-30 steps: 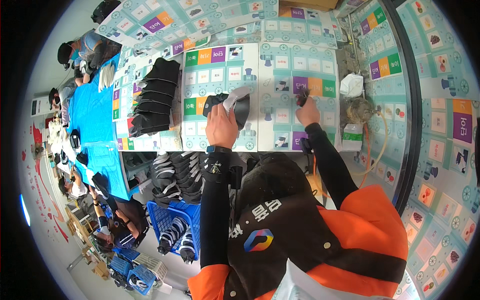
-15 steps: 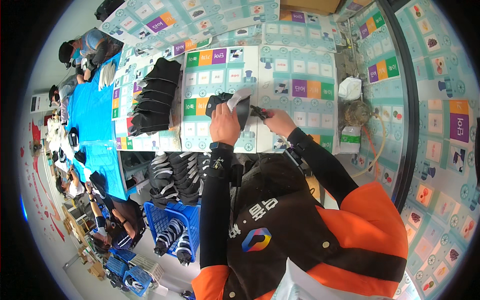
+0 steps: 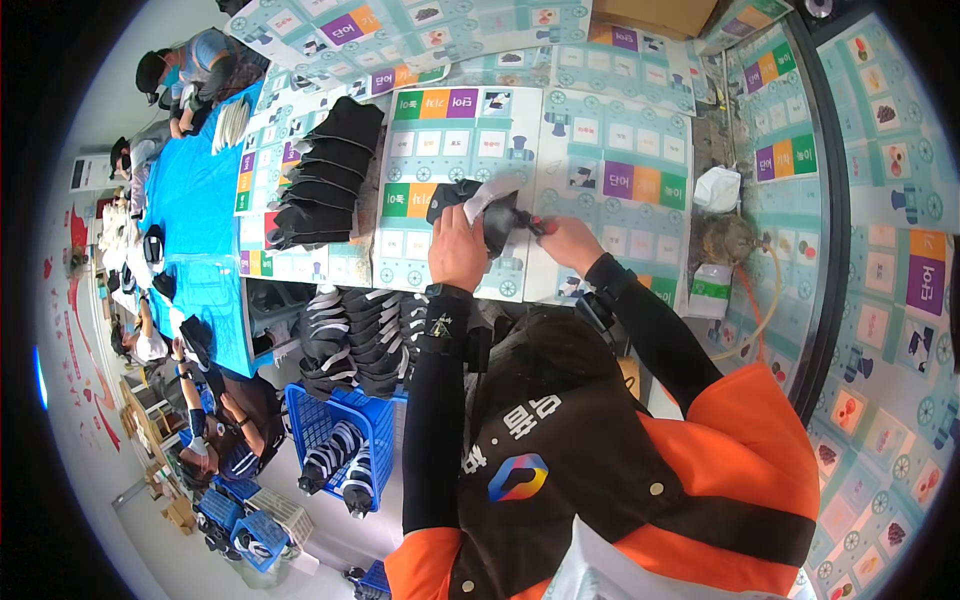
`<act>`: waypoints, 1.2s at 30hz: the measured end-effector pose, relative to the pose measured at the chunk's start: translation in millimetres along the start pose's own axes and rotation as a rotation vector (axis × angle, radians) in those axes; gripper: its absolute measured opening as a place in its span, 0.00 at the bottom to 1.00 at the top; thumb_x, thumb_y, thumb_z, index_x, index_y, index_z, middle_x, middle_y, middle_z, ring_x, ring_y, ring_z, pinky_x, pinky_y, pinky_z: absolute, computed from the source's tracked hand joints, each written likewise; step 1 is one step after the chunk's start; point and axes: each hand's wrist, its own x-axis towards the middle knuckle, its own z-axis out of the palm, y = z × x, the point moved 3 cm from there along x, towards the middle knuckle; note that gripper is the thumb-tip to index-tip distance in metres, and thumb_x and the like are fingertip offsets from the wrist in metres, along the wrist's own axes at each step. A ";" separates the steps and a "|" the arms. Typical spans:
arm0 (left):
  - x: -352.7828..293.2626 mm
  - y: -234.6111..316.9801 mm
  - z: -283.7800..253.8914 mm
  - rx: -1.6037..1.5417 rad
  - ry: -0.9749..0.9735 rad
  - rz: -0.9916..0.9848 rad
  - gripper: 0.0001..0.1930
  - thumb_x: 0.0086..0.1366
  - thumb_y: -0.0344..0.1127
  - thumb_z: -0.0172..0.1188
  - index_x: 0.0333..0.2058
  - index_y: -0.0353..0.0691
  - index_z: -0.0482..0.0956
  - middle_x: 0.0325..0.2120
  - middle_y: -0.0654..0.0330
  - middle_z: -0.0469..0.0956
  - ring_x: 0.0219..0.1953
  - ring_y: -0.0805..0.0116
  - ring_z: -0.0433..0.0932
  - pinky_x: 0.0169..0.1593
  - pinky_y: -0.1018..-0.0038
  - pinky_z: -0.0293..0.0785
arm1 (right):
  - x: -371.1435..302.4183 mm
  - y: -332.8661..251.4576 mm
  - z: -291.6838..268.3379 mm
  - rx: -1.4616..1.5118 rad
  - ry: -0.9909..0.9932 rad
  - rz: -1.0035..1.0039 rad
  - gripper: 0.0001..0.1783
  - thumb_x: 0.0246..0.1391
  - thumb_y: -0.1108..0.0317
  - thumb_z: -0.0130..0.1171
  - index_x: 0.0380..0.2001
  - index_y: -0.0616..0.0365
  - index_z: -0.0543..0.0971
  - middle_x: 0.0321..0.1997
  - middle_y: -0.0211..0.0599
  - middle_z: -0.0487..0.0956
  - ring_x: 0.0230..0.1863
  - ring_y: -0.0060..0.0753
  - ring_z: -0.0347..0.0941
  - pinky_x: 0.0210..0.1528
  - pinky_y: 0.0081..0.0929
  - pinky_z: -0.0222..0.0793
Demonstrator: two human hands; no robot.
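Note:
My left hand [image 3: 458, 252] is closed on a black and grey shoe upper [image 3: 500, 222], holding it just above the patterned table covering. The light grey flap [image 3: 492, 192] of the upper stands up beyond my fingers. In my right hand [image 3: 574, 246], closed round red handles, is a dark pair of pliers [image 3: 526, 220]. Its jaws meet the right edge of the upper; whether they grip the material is too small to tell. Left of my hands, a row of overlapping black shoe uppers [image 3: 325, 180] lies on the table.
Black uppers with grey trim [image 3: 350, 340] hang at the table's front edge, above a blue basket [image 3: 375, 440] holding more. A round metal container [image 3: 724, 240] with a hose stands at right. Other people work around a blue-covered table [image 3: 200, 230] at left.
The pliers have come up against the upper's right edge, where a small gap showed before. The whole view has shifted slightly.

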 end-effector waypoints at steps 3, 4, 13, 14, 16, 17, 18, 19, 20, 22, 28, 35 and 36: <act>-3.8 -3.1 0.4 -0.017 -0.003 -0.025 0.12 0.70 0.37 0.56 0.45 0.35 0.73 0.42 0.48 0.76 0.46 0.42 0.75 0.49 0.54 0.73 | 2.1 -7.5 -7.0 -0.011 -0.079 0.047 0.15 0.48 0.63 0.54 0.32 0.63 0.82 0.32 0.62 0.80 0.40 0.69 0.76 0.44 0.56 0.70; -4.8 -4.5 0.2 -0.021 0.001 -0.028 0.13 0.70 0.38 0.57 0.46 0.34 0.73 0.42 0.47 0.76 0.47 0.42 0.75 0.49 0.53 0.73 | 1.4 -8.8 -5.5 -0.012 -0.079 0.047 0.15 0.48 0.63 0.54 0.32 0.63 0.82 0.32 0.62 0.80 0.40 0.69 0.76 0.44 0.56 0.70; -9.9 -9.9 -0.6 -0.023 -0.018 -0.048 0.16 0.69 0.37 0.57 0.49 0.33 0.73 0.45 0.47 0.76 0.49 0.41 0.74 0.51 0.53 0.73 | 7.5 -12.1 -3.5 -0.024 -0.092 -0.028 0.15 0.47 0.63 0.54 0.31 0.63 0.83 0.31 0.63 0.80 0.39 0.69 0.76 0.44 0.56 0.71; -10.8 -9.5 -0.8 -0.022 -0.003 -0.049 0.16 0.69 0.37 0.57 0.49 0.33 0.73 0.45 0.47 0.76 0.49 0.41 0.74 0.51 0.53 0.73 | 8.3 -11.2 -4.2 -0.024 -0.051 -0.013 0.15 0.47 0.63 0.54 0.31 0.63 0.82 0.30 0.63 0.80 0.38 0.69 0.76 0.44 0.55 0.71; -12.1 -9.0 -0.7 -0.023 0.013 -0.050 0.16 0.69 0.37 0.57 0.49 0.32 0.73 0.46 0.46 0.76 0.49 0.41 0.75 0.51 0.53 0.73 | 10.2 -8.9 -5.9 -0.025 -0.011 0.002 0.15 0.47 0.63 0.55 0.30 0.64 0.82 0.30 0.63 0.80 0.38 0.69 0.77 0.44 0.55 0.71; -11.8 -8.7 -1.6 -0.027 0.015 -0.047 0.16 0.69 0.37 0.57 0.49 0.32 0.73 0.46 0.46 0.76 0.49 0.41 0.75 0.51 0.53 0.73 | 12.0 -7.6 -3.9 -0.060 -0.092 -0.029 0.15 0.47 0.62 0.57 0.34 0.62 0.82 0.31 0.61 0.80 0.38 0.67 0.77 0.42 0.53 0.72; -11.4 -8.1 -2.8 -0.031 0.017 -0.043 0.16 0.69 0.37 0.57 0.49 0.32 0.73 0.46 0.46 0.76 0.49 0.41 0.74 0.51 0.53 0.74 | 12.6 -6.0 -1.9 -0.096 -0.172 -0.059 0.16 0.47 0.62 0.60 0.37 0.60 0.82 0.32 0.59 0.80 0.38 0.66 0.77 0.40 0.50 0.72; -12.6 -10.5 -1.7 -0.033 0.016 -0.040 0.16 0.69 0.37 0.57 0.49 0.32 0.73 0.46 0.46 0.76 0.49 0.41 0.74 0.51 0.53 0.74 | 10.4 -3.7 -0.5 -0.097 -0.169 -0.057 0.16 0.47 0.62 0.60 0.37 0.60 0.82 0.32 0.59 0.80 0.38 0.66 0.77 0.40 0.50 0.72; -14.8 -13.8 -1.8 -0.015 0.046 -0.031 0.16 0.69 0.36 0.57 0.50 0.32 0.72 0.46 0.46 0.76 0.49 0.41 0.74 0.51 0.53 0.73 | 6.7 -7.1 -0.6 -0.073 -0.127 -0.045 0.16 0.47 0.62 0.60 0.37 0.61 0.83 0.32 0.59 0.81 0.38 0.65 0.77 0.40 0.49 0.72; -17.6 -18.1 1.9 0.004 0.080 -0.028 0.16 0.69 0.36 0.57 0.50 0.32 0.72 0.46 0.46 0.76 0.49 0.41 0.74 0.51 0.54 0.73 | 4.6 -11.8 -6.0 -0.052 -0.090 -0.038 0.17 0.47 0.62 0.60 0.37 0.62 0.83 0.31 0.59 0.81 0.38 0.65 0.77 0.39 0.48 0.72; -18.3 -10.9 -0.7 -0.023 0.025 -0.036 0.16 0.68 0.34 0.57 0.50 0.31 0.72 0.45 0.46 0.75 0.49 0.41 0.74 0.50 0.54 0.73 | -1.4 -5.0 -7.2 -0.029 -0.159 0.026 0.18 0.45 0.61 0.63 0.35 0.65 0.83 0.29 0.59 0.80 0.36 0.64 0.78 0.39 0.46 0.72; -16.4 -11.6 -1.6 -0.051 0.057 -0.038 0.14 0.69 0.34 0.57 0.49 0.33 0.73 0.45 0.46 0.75 0.49 0.41 0.74 0.50 0.53 0.73 | -6.0 -9.4 -15.1 -0.023 -0.199 -0.007 0.18 0.43 0.60 0.60 0.24 0.69 0.80 0.27 0.65 0.78 0.35 0.67 0.77 0.39 0.53 0.70; -15.3 -11.4 -1.8 -0.072 0.057 -0.027 0.14 0.69 0.35 0.57 0.49 0.33 0.73 0.45 0.46 0.75 0.49 0.41 0.74 0.51 0.53 0.73 | -6.7 -8.8 -15.5 -0.037 -0.229 0.005 0.18 0.44 0.60 0.60 0.25 0.69 0.81 0.27 0.65 0.78 0.35 0.67 0.77 0.39 0.53 0.70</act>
